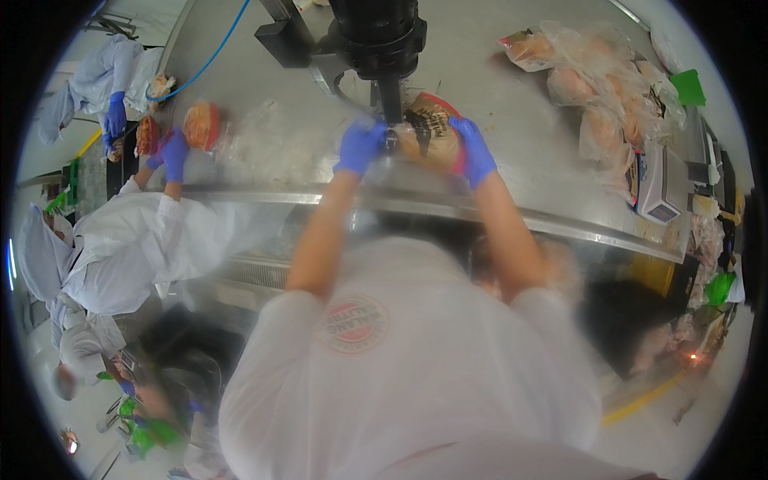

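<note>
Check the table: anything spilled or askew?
Small specks dot the table beyond the right hand, perhaps crumbs, so that spot looks untidy. The bags by the scale lie in a jumbled heap, not in rows. I can't make out any damage.

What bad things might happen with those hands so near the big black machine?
A pinch, maybe: the left hand is right beside the black machine's lower end. The printed bag might also slip, since the right hand seems to hold it only by its edge.
</note>
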`<state>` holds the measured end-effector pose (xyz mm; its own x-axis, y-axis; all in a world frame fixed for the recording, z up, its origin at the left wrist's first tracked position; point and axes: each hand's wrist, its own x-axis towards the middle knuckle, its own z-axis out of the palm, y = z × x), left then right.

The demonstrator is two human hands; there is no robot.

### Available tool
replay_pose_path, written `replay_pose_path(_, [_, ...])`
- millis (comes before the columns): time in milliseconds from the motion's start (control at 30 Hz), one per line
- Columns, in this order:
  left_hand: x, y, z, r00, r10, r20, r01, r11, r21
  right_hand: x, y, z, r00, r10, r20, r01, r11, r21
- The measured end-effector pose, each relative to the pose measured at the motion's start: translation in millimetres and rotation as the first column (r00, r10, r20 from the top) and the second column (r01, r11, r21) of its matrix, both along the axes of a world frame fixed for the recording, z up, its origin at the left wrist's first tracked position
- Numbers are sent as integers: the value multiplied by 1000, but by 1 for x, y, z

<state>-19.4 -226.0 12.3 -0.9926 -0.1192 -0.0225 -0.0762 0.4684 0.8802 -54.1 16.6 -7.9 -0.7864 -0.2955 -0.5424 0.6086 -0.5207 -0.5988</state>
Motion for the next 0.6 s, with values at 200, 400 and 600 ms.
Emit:
replay_pose_path(200, [8, 22, 19, 966, 229, 121, -230, 973, 0, 59, -25, -13, 997, -4, -76, -21, 948, -319])
replay_pose_path(400, [17, 23, 7, 964, 265, 37, -267, 948, 172, 76, -33, -19, 990, -104, 96, 137, 878, -458])
replay_pose_path(600, [14, 17, -6, 969, 232, 88, -240, 966, 97, 64, -23, -17, 985, -76, 156, 139, 885, -445])
